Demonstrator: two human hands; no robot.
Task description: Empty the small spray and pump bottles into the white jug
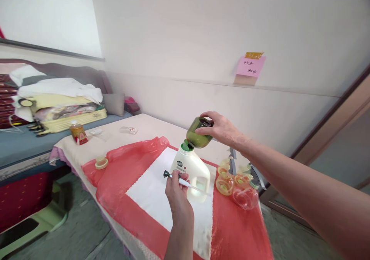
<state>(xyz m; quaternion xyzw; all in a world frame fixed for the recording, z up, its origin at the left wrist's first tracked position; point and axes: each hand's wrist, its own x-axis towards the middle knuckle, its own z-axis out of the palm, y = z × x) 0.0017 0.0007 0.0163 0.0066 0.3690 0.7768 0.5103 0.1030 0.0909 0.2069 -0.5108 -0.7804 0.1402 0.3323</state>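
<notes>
My right hand [221, 129] grips a small round green bottle [198, 133], tipped upside down with its mouth over a green funnel [185, 146] in the neck of a white jug [192, 171]. The jug stands upright on a white cloth [153, 192] laid over a red plastic sheet [115, 175]. My left hand [176, 192] is closed round a thin pump tube with a black tip [176, 178], held just in front of the jug.
Several small clear bottles with yellowish liquid [234, 183] stand right of the jug. A yellow cap [101, 162] and a small labelled bottle [78, 132] sit at the table's left. A bed piled with bedding [54, 94] lies further left. Pink note [250, 66] on the wall.
</notes>
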